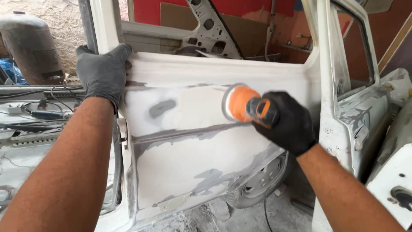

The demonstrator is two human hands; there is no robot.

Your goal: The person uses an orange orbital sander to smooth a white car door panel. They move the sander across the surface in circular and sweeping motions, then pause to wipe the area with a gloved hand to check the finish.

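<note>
- A head-worn view looks down two bare forearms, both hands in black gloves, working on a white car door panel (193,141) that stands upright and fills the middle of the picture.
- The left hand (102,71) is closed over the panel's upper left corner, fingers wrapped around the edge near the window frame.
- The right hand (286,122) is clamped around the body of an orange and grey sander (244,104).
- The sander's round pad lies flat against the upper middle of the panel, just below the window line; its rim looks blurred.
- The two hands are well apart, one at the corner, one toward the panel's right half.
- The panel is patchy: dull grey filler areas and bare streaks show through the white, with a horizontal crease running across its middle.
- A wheel (262,182) shows behind the panel's lower right edge.
- Another white door (352,107) stands to the right.
- A cluttered counter (30,116) with cables lies at left.
</note>
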